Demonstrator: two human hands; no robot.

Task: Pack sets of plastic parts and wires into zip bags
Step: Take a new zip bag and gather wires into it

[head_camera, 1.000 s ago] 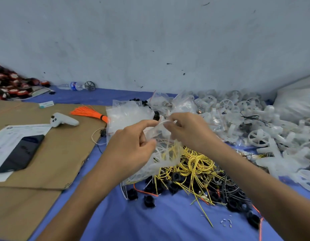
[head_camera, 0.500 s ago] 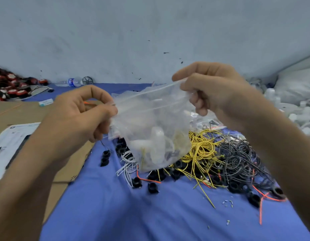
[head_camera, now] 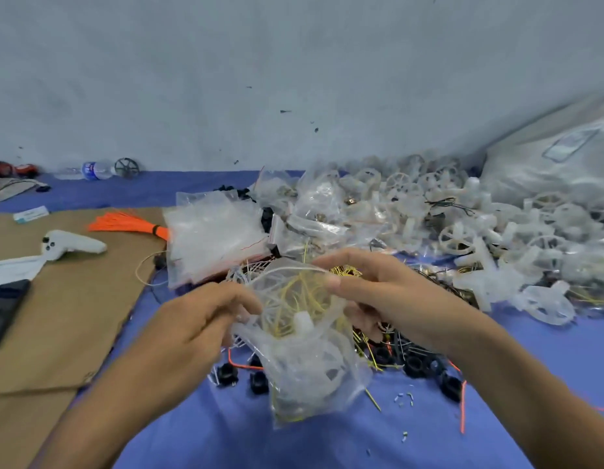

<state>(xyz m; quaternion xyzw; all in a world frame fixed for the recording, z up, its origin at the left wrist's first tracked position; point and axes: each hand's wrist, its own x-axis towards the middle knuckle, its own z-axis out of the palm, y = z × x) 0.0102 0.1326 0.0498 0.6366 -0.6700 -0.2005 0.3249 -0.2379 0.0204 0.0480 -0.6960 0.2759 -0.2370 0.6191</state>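
Pinching zip bag (head_camera: 307, 363) mouth open, left hand (head_camera: 206, 319) and right hand (head_camera: 378, 289) on opposite lips, above blue cloth (head_camera: 192, 421), toward its near edge. Likely light, limp, slippery; best held by stiffer zip strip.

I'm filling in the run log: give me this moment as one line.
step: zip bag mouth open | left hand: pinches rim | right hand: pinches rim | inside: yellow wires, white plastic part

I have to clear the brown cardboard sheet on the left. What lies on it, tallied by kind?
Orange wire bundle with black tie: 1
White plastic handheld controller: 1
White paper sheet: 1
Black flat phone: 1
Small white label card at the far edge: 1
Total: 5
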